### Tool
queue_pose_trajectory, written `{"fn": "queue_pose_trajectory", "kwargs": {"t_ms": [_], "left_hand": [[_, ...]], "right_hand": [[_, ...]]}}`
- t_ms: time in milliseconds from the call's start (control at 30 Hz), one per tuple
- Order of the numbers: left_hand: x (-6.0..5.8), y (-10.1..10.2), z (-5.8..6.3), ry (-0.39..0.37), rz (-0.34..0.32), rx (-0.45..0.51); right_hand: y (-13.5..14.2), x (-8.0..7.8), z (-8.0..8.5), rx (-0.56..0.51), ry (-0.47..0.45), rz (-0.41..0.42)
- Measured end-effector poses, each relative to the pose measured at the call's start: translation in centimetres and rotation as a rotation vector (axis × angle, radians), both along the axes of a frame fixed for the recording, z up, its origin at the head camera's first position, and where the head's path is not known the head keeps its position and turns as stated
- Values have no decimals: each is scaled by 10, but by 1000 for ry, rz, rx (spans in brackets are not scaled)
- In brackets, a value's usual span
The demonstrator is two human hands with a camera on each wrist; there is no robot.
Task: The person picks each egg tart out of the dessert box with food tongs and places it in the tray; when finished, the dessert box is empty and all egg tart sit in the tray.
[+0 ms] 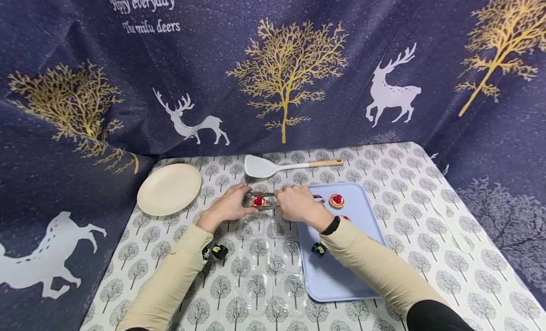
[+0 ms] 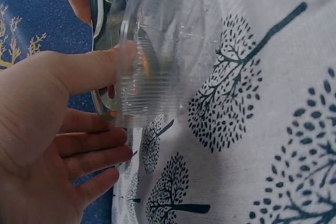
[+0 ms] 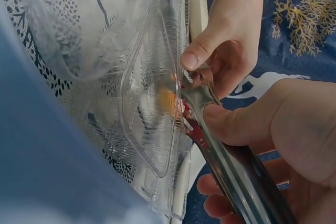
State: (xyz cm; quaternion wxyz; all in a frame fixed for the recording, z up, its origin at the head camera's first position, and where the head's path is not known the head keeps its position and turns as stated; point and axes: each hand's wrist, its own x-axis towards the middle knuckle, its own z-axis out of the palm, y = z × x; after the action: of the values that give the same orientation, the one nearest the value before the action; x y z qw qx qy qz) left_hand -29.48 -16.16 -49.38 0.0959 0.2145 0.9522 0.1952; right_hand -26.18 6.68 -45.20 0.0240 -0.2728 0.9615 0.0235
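Observation:
My right hand (image 1: pixel 296 204) grips metal tongs (image 3: pixel 226 156), which point left across the far end of a clear plastic compartment tray (image 1: pixel 266 264). Between the tong ends sits a small round tart (image 1: pixel 258 201) with a red topping, at the tray's far left compartment; whether it touches the bottom cannot be made out. My left hand (image 1: pixel 230 204) is at that same far left corner, its thumb and forefinger on the plastic rim (image 2: pixel 123 77), close to the tong tips. Another red-topped tart (image 1: pixel 336 201) lies on the blue tray (image 1: pixel 341 283), and one more (image 1: pixel 345 218) is mostly hidden by my right wrist.
A cream plate (image 1: pixel 169 189) stands at the back left. Behind my hands lies a white spatula (image 1: pixel 260 167) with a wooden handle (image 1: pixel 326 163). The blue tray is beside the clear tray on the right, under my right forearm. A deer-print curtain (image 1: pixel 281 84) hangs behind the table.

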Motion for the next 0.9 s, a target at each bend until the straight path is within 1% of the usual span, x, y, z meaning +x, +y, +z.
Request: {"fn": "queue_pose_trajectory", "kwargs": {"t_ms": [200, 500, 667, 900], "left_hand": [[0, 0, 1, -19, 4, 11], [0, 0, 0, -11, 4, 18], [-1, -1, -1, -23, 15, 18], [-1, 0, -2, -13, 2, 19]], "right_hand": [[-1, 2, 2, -4, -8, -5], [3, 5, 3, -35, 17, -6], [5, 6, 2, -34, 33, 2], [8, 6, -3, -59, 56, 11]]}}
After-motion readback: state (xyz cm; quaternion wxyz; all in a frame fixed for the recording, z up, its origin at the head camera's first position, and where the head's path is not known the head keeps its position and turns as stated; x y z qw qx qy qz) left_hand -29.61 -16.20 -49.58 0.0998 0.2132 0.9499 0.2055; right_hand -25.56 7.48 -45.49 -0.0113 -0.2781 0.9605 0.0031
